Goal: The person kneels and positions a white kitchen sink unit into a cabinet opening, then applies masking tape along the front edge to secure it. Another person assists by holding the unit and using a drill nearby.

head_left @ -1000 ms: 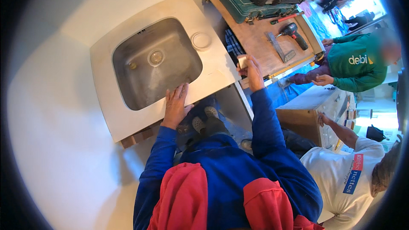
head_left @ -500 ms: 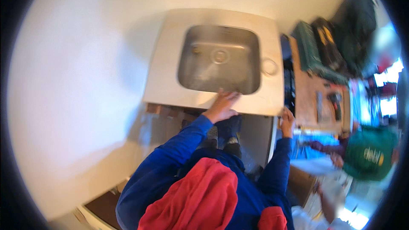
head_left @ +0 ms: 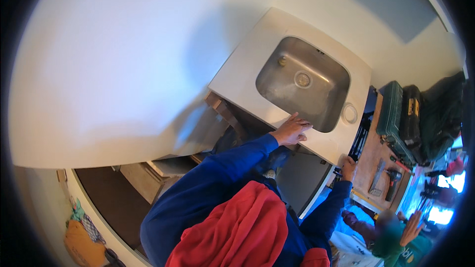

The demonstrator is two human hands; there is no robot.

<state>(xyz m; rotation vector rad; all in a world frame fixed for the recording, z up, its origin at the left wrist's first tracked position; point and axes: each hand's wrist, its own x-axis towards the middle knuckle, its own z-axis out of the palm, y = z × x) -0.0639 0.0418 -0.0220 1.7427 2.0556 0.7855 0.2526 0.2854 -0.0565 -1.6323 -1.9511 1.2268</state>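
A pale countertop [head_left: 242, 64] with a steel sink [head_left: 319, 101] set into it stands in front of me. My left hand [head_left: 292, 131] lies on its front edge, open, fingers stretched over the top toward the sink's near rim. At the front right corner my right hand [head_left: 348, 169] is closed round the countertop's edge; the fingers are partly hidden beneath it. To the right of the sink is a small round ring [head_left: 350, 113], perhaps a hole or a cover. Below the front edge, a grey cabinet panel [head_left: 304, 175] shows between my arms.
White wall [head_left: 114, 79] stands close on the left. On the right, a wooden worktop [head_left: 368, 160] bears a green case [head_left: 391, 111], a black case [head_left: 410, 118], a cordless drill [head_left: 393, 183] and a flat metal tool [head_left: 377, 178]. A person in green [head_left: 401, 244] is at the lower right.
My view has turned, so the countertop and sink now appear tilted and farther right. Both hands remain at the countertop's front edge. The person in green has a hand raised.
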